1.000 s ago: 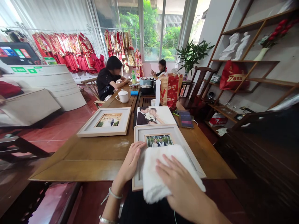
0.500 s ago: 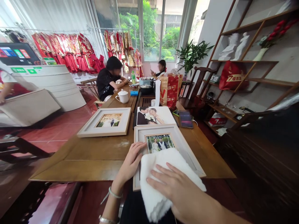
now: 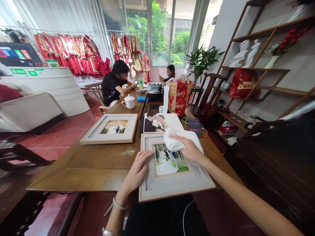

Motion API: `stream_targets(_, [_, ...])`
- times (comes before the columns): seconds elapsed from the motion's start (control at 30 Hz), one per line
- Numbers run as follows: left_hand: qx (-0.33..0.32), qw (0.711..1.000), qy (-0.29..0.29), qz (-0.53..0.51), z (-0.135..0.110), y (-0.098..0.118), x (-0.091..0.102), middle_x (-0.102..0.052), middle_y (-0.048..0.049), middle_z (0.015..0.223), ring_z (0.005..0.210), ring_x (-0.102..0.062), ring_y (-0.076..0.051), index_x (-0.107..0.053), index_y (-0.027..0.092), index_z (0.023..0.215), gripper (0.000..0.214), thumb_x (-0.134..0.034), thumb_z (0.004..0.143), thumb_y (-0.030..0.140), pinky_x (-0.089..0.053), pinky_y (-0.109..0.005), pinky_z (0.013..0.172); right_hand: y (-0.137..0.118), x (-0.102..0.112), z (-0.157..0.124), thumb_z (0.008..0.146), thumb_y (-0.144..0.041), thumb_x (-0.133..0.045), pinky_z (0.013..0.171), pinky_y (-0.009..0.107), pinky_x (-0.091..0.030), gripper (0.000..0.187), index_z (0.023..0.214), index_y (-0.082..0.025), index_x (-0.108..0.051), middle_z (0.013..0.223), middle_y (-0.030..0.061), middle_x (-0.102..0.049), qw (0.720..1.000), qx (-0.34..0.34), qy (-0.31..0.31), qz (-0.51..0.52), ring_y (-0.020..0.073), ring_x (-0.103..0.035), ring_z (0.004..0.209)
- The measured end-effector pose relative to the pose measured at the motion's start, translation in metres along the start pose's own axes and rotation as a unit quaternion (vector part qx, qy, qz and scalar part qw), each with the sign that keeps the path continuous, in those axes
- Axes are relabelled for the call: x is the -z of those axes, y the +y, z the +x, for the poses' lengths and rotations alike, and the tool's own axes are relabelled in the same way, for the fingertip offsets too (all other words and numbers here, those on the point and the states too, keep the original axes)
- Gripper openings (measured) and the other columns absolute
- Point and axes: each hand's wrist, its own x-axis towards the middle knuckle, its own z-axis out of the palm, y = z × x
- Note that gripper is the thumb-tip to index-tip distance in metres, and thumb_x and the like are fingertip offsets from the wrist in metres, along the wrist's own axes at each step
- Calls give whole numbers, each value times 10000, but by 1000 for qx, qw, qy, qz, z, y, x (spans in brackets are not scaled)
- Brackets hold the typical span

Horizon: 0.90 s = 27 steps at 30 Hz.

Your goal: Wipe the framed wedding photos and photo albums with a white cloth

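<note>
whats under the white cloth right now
The cloth, beneath the right hand, overlaps the near frame and its photo, whose left and lower parts show. The photo's upper right and the frame's far right corner are covered.

Left hand point(image 3: 137, 170) is palm-down, fingers point(image 3: 146, 153) aimed roughly 2 o'clock; right forearm point(image 3: 236, 182) comes in pretty straight from 4, right hand point(image 3: 189, 149) pointing about 10.

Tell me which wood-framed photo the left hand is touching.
The nearer framed photo, partly covered by the white cloth; the left hand rests on its left side. The framed photo farther left is untouched.
</note>
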Motion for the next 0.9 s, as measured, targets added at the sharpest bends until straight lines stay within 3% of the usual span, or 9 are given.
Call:
stream_targets(0.13, [10, 1000, 6, 3, -1, -5, -2, -534, -69, 1312, 1298, -375, -249, -572, 236, 1233, 440, -402, 845, 115, -247, -483, 1128, -20, -43, 42, 652, 5, -414, 1093, 399, -308, 665, 1254, -217, -587, 1309, 22, -579, 997, 54, -28, 43, 205, -429, 1297])
stream_targets(0.2, [25, 999, 21, 7, -2, -12, -5, -495, -72, 1367, 1345, -328, -260, -541, 229, 1272, 453, -419, 846, 133, -200, -491, 1147, -34, -58, 55, 643, 12, -422, 1110, 387, -273, 693, 1275, -232, -566, 1334, 7, -557, 989, 113, -81, 55, 190, -404, 1315])
stream_targets(0.3, [58, 998, 39, 7, -4, -21, -8, -470, -87, 1396, 1364, -316, -269, -472, 210, 1340, 492, -427, 852, 160, -171, -491, 1156, -48, -65, 65, 602, 29, -419, 1122, 441, -219, 750, 1314, -186, -524, 1367, 53, -524, 966, 199, -165, 23, 227, -331, 1357])
stream_targets(0.4, [52, 998, 43, 1, -4, -22, -8, -462, -74, 1406, 1356, -331, -262, -477, 223, 1336, 491, -433, 851, 160, -175, -474, 1158, -50, -58, 69, 579, 49, -401, 1111, 445, -236, 764, 1310, -136, -519, 1358, 86, -532, 953, 227, -198, -38, 242, -316, 1363])
stream_targets(0.5, [11, 999, 41, -4, -3, -16, -4, -462, -60, 1404, 1331, -355, -249, -518, 243, 1300, 482, -438, 837, 132, -217, -466, 1148, -45, -44, 67, 576, 64, -392, 1107, 418, -256, 760, 1298, -132, -528, 1346, 79, -547, 951, 212, -204, -100, 234, -331, 1356])
stream_targets(0.67, [-6, 1000, 13, -6, 0, -6, 1, -547, -81, 1286, 1269, -398, -248, -579, 231, 1232, 450, -410, 835, 103, -272, -486, 1116, -26, -16, 48, 573, 75, -398, 1111, 483, -231, 739, 1270, -113, -556, 1325, 108, -561, 952, 165, -196, -167, 271, -310, 1364])
stream_targets(0.9, [-4, 1000, 6, -7, -1, -4, 1, -541, -65, 1289, 1266, -393, -245, -564, 247, 1239, 464, -395, 835, 95, -253, -506, 1118, 22, 30, 9, 575, 49, -392, 1113, 501, -221, 791, 1315, -199, -521, 1379, 28, -515, 953, 45, -150, -261, 256, -299, 1369])
